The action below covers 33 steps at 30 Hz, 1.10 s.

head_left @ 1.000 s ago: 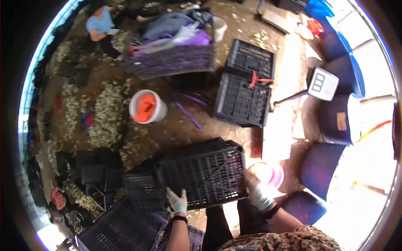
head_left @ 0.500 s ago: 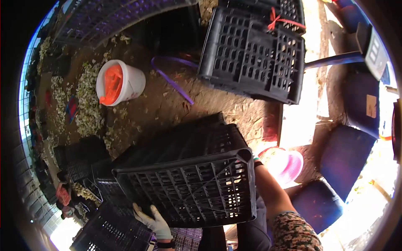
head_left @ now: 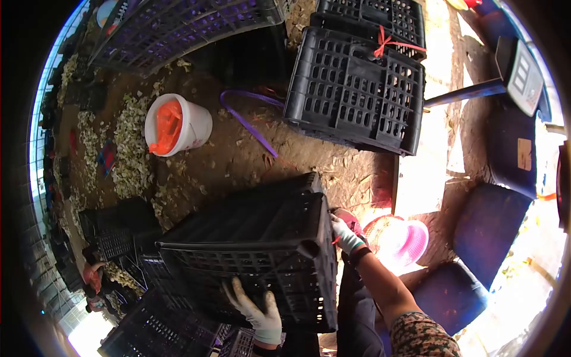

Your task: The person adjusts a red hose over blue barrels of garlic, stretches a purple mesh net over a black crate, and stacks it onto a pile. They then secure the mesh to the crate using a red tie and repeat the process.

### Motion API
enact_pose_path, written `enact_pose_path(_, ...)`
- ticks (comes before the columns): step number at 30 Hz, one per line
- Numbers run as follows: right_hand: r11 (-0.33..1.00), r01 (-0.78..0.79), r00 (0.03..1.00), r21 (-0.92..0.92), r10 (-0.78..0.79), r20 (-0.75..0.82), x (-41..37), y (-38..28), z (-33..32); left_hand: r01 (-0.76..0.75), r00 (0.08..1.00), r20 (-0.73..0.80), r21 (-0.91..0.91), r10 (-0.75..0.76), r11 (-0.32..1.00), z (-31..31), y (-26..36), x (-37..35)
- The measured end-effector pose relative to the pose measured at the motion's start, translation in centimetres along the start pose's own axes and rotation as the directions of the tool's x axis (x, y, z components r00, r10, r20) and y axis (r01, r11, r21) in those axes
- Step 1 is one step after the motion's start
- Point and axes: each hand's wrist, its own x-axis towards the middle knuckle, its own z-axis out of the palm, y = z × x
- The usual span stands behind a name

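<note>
I hold a black slatted plastic crate in front of me, tipped so its open top faces away. My left hand, in a pale glove, grips the crate's near lower edge. My right hand, also gloved, grips its right side near the upper corner. The crate hangs just above a stack of more black crates at the lower left.
Two black crates tied with a red string lie on the dirt floor ahead. A white bucket with orange contents stands to the left, a purple strap beside it. A pink basket and blue barrels are on the right.
The crate has tilted and dropped lower in front of me. My left hand has shifted right along its bottom edge, and my right hand has come into view on its right side.
</note>
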Motion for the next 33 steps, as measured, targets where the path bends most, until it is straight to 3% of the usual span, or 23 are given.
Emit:
enact_pose_path(1, 0.996, 0.093, 0.995, 0.016, -0.094, 0.04, 0.4, 0.3, 1.2, -0.045, 0.999, 0.021, -0.005, 0.045, 0.999, -0.3, 0.2, 0.1)
enact_pose_path(3, 0.98, 0.096, 0.995, 0.174, -0.101, 0.019, -1.1, 0.6, 1.5, -0.042, 0.999, 0.003, -0.061, 0.043, 0.997, -0.8, 0.7, 0.0)
enact_pose_path(5, 0.98, 0.135, 0.991, 0.148, -0.136, -0.003, -0.4, 1.6, 0.7, -0.007, 0.997, 0.074, -0.215, 0.024, 0.977, -2.1, 2.6, -0.2)
enact_pose_path(6, 0.981, 0.042, 0.999, 0.187, -0.041, -0.008, 0.0, 2.3, 0.2, -0.177, 0.977, 0.088, -0.194, 0.196, 0.965, -2.2, 2.5, -0.9)
enact_pose_path(7, 0.973, -0.051, 0.999, 0.224, 0.054, -0.007, 0.6, 3.4, -0.3, -0.216, 0.957, 0.135, -0.259, 0.257, 0.941, -3.2, 5.1, -1.0)
enact_pose_path(8, 0.989, 0.021, 1.0, 0.146, -0.022, 0.004, 1.5, 5.1, -0.5, -0.226, 0.944, 0.197, -0.2, 0.265, 0.953, -3.7, 8.4, -1.2)
enact_pose_path(9, 0.986, -0.017, 0.997, 0.164, 0.005, 0.076, -0.5, 3.6, 0.6, -0.238, 0.928, 0.258, -0.139, 0.268, 0.961, -4.2, 10.4, -1.5)
enact_pose_path(11, 0.979, -0.099, 0.995, 0.178, 0.101, 0.002, -3.9, 1.0, 3.0, -0.201, 0.954, 0.192, -0.155, 0.229, 0.967, -4.8, 9.7, -2.9)
enact_pose_path(12, 0.988, -0.072, 0.997, 0.135, 0.069, 0.025, -4.3, 0.7, 3.2, -0.161, 0.973, 0.137, -0.178, 0.187, 0.971, -5.1, 9.4, -3.7)
enact_pose_path(13, 0.971, -0.119, 0.993, 0.21, 0.122, -0.002, -5.8, -0.6, 4.0, -0.139, 0.971, 0.158, -0.248, 0.181, 0.959, -6.5, 9.4, -4.0)
enact_pose_path(15, 0.97, -0.146, 0.985, 0.194, 0.125, 0.116, -10.0, -2.8, 4.4, -0.139, 0.965, 0.173, -0.297, 0.196, 0.945, -10.1, 9.8, -4.7)
enact_pose_path(16, 0.955, -0.161, 0.979, 0.249, 0.124, 0.159, -12.7, -4.0, 5.0, -0.356, 0.923, 0.091, -0.173, 0.375, 0.918, -12.2, 10.5, -5.0)
enact_pose_path(17, 0.983, -0.098, 0.974, 0.156, 0.063, 0.216, -16.4, -5.9, 4.8, -0.266, 0.939, 0.152, -0.249, 0.308, 0.931, -15.1, 12.3, -4.8)
enact_pose_path(19, 0.965, 0.045, 0.993, 0.26, -0.071, 0.09, -27.1, -11.6, 8.5, -0.352, 0.907, 0.123, -0.302, 0.402, 0.886, -17.3, 11.1, -5.7)
enact_pose_path(21, 0.943, 0.015, 0.994, 0.333, -0.051, 0.1, -30.0, -9.8, 5.2, -0.497, 0.824, 0.096, -0.351, 0.559, 0.794, -19.6, 9.1, -7.0)
enact_pose_path(23, 0.942, 0.107, 0.994, 0.319, -0.11, -0.007, -36.7, -12.7, 7.2, -0.57, 0.771, 0.063, -0.374, 0.633, 0.732, -22.4, 8.8, -7.4)
enact_pose_path(25, 0.953, 0.073, 0.997, 0.293, -0.072, -0.017, -39.9, -13.9, 7.1, -0.201, 0.871, 0.202, -0.686, 0.449, 0.699, -25.4, 10.1, -5.7)
enact_pose_path(27, 0.96, 0.103, 0.994, 0.261, -0.093, -0.049, -40.6, -13.6, 5.8, -0.161, 0.789, 0.274, -0.772, 0.55, 0.615, -24.9, 8.2, -2.8)
enact_pose_path(28, 0.98, 0.089, 0.996, 0.177, -0.085, -0.029, -39.5, -12.9, 3.9, 0.045, 0.807, 0.351, -0.838, 0.475, 0.544, -24.0, 7.2, -1.5)
enact_pose_path(29, 0.979, 0.077, 0.989, 0.189, -0.052, -0.136, -40.9, -15.0, 6.7, 0.251, 0.798, 0.443, -0.86, 0.408, 0.443, -23.1, 6.0, 0.1)
enact_pose_path(31, 0.996, 0.028, 0.998, 0.086, -0.023, -0.064, -40.8, -16.3, 5.1, 0.523, 0.692, 0.601, -0.8, 0.4, 0.295, -22.3, 4.3, 5.2)
enact_pose_path(33, 0.982, 0.168, 0.983, 0.09, -0.16, -0.093, -38.2, -17.3, 5.8, 0.527, 0.76, 0.533, -0.84, 0.371, 0.127, -18.1, 2.4, 9.0)
